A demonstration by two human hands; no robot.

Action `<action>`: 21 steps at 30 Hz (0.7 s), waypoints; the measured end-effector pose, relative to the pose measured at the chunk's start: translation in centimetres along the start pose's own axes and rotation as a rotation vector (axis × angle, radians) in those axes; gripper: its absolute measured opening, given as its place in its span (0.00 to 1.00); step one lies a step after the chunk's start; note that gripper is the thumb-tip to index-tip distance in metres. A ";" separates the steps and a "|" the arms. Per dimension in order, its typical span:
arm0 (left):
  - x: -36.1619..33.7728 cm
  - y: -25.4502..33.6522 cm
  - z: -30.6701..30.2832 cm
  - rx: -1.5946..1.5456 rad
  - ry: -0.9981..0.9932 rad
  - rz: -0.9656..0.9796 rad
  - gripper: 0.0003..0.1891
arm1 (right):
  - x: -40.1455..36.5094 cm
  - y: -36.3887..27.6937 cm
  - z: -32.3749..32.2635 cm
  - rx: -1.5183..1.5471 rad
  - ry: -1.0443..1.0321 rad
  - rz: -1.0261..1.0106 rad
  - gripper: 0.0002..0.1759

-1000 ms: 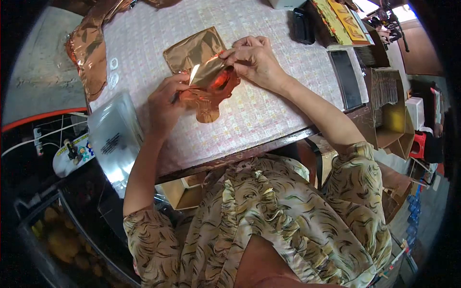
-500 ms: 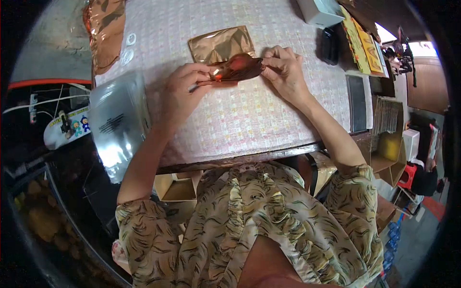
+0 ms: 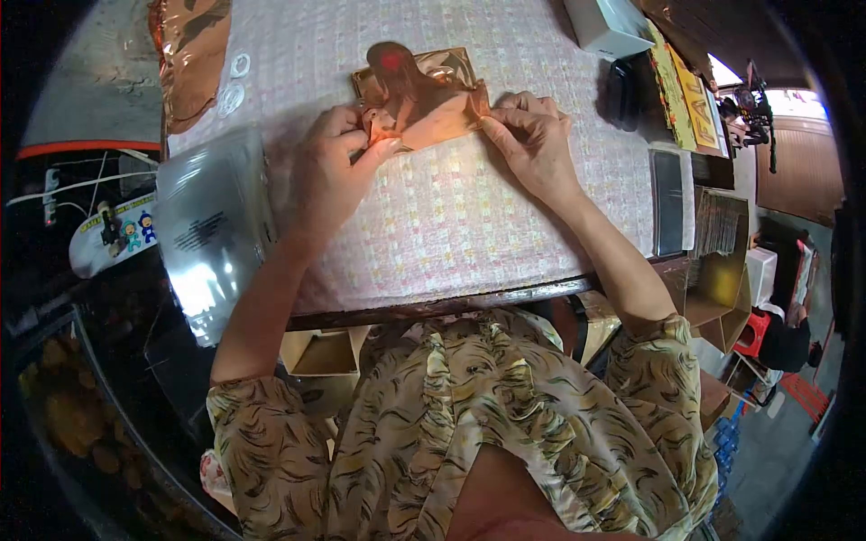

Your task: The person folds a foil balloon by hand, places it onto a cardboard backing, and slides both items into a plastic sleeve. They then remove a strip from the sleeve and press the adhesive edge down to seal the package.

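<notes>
A shiny copper-coloured film piece (image 3: 437,115) with a rounded tab sticking up at its far left is stretched between my two hands. My left hand (image 3: 341,162) pinches its left end, thumb pointing toward the middle. At the right end, my right hand (image 3: 534,142) grips the film's corner between thumb and fingers. Behind and partly beneath the film lies a flat bronze foil piece (image 3: 458,65), mostly covered by it. Both hands are low over the checked tablecloth (image 3: 433,234).
Clear plastic sleeves (image 3: 212,221) overhang the table's left edge. More copper film (image 3: 194,68) and white rings (image 3: 231,97) are at the far left. To the right are a white box (image 3: 606,32), a black case (image 3: 620,99), a dark flat slab (image 3: 667,203) and a yellow box (image 3: 687,90).
The film has turned from an edge-on, bunched shape to a spread sheet with its tab pointing away from me. Both hands keep their hold on its ends.
</notes>
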State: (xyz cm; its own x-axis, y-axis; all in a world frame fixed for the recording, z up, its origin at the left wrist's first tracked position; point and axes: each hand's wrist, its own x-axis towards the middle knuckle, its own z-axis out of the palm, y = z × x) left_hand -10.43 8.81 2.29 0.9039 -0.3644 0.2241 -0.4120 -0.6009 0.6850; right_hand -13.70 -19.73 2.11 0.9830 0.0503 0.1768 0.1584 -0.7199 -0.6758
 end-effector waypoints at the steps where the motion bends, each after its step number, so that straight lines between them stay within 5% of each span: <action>1: 0.1 0.0 0.1 -0.046 0.017 -0.035 0.13 | 0.0 0.0 0.1 -0.001 0.000 0.000 0.09; 21: 0.9 -0.4 0.1 -0.033 -0.010 0.002 0.13 | 0.1 -0.9 0.4 -0.033 0.054 0.053 0.09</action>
State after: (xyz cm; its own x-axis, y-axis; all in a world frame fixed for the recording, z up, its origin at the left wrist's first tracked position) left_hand -9.42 8.68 2.17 0.9019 -0.3727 0.2185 -0.4095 -0.5764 0.7071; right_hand -13.68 -18.81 2.44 0.9834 -0.0253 0.1797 0.1017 -0.7433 -0.6612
